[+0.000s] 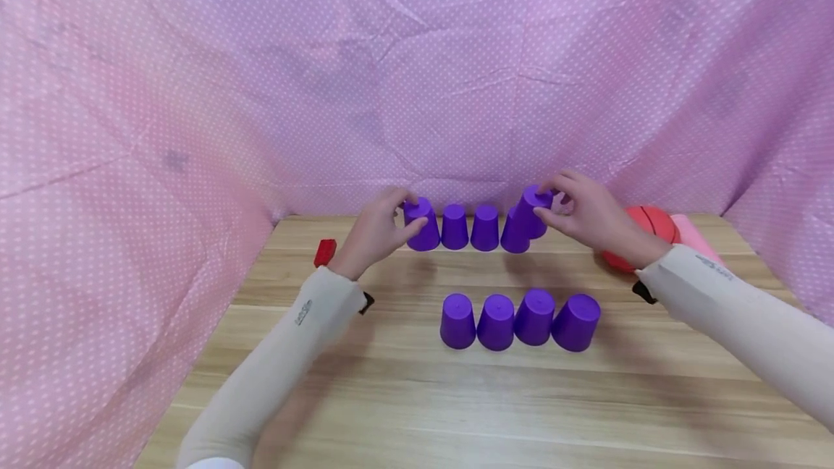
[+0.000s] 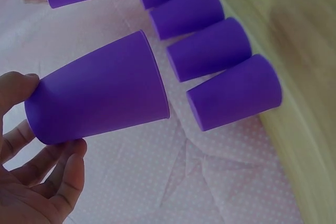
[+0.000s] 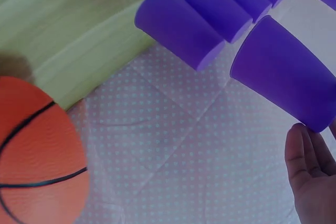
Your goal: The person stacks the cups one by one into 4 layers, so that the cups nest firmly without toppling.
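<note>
Cloth [image 1: 391, 93], pink w/ white dots, hangs behind & both sides. Wood table [image 1: 365, 411] in front of it, light w/ darker grain. Two long off-white sleeves, L sleeve [image 1: 276, 357] & R sleeve [image 1: 749, 331], reach in from the bottom & R side of the head view; small dark lettering nr each cuff. Orange ball [image 1: 656, 221] w/ black lines sits far R, partly hidden by R forearm; pink item [image 1: 694, 237] just beside it, part covered, can't ID.

L hand [image 1: 378, 230]: thumb one side, fingers other, slightly spread, pinching narrow end of L cup [image 2: 100, 90]. R hand [image 1: 583, 212]: thumb & fingers curved, pinching narrow end of R cup [image 3: 289, 74]; in R wrist view its visible fingers lie close tog., thumb not clear there. Both held cups purple, off the table, narrow end up, well apart from each other, nr the back row.

Back row [image 1: 485, 228]: 4 purple cups nr table's far edge per wrist views, upside down, side by side; R cup overlaps its R end in head view. Front row [image 1: 496, 323]: 4 more, same color, also upside down, nearer the person, v. close tog.

Smallest: red block [image 1: 325, 252], L of L hand, nr the table's far L corner.
</note>
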A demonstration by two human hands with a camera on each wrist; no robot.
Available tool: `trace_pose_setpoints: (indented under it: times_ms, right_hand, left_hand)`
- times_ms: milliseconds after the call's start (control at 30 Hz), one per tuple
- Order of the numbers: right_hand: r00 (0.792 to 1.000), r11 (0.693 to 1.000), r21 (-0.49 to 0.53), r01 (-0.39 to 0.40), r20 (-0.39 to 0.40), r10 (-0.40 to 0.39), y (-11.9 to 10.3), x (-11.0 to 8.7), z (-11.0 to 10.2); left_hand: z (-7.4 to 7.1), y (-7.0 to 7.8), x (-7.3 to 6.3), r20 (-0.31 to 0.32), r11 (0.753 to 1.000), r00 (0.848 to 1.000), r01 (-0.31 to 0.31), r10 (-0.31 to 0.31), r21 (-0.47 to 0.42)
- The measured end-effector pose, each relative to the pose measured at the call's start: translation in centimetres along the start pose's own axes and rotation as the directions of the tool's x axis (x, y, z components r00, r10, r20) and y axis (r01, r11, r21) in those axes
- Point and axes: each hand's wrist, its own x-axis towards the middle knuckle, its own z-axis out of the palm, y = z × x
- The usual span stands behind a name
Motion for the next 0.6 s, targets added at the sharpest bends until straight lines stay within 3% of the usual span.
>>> trace_pose_setpoints:
  times_ms: [167, 300, 600]
  right_hand:
    - [0.998, 0.998, -0.011, -0.061, 0.027, 0.062, 1.1, 2.2, 1.0]
    - [0.989, 0.99, -0.039, -0.133, 0.059, 0.136, 1.8, 3.7, 1.9]
    - [0.964, 0.976, 0.01, -0.219, 0.156, 0.215, 3.0, 5.7, 3.6]
  left_hand:
    - [0.8, -0.6, 3.2, 0.014, 0.999, 0.999, 0.042, -0.041, -0.004]
    - [1.8, -1.4, 5.1, 0.049, 0.993, 0.992, 0.117, -0.116, -0.022]
    - [3.9, -3.1, 6.9, 0.077, 0.974, 0.973, 0.221, -0.216, -0.056]
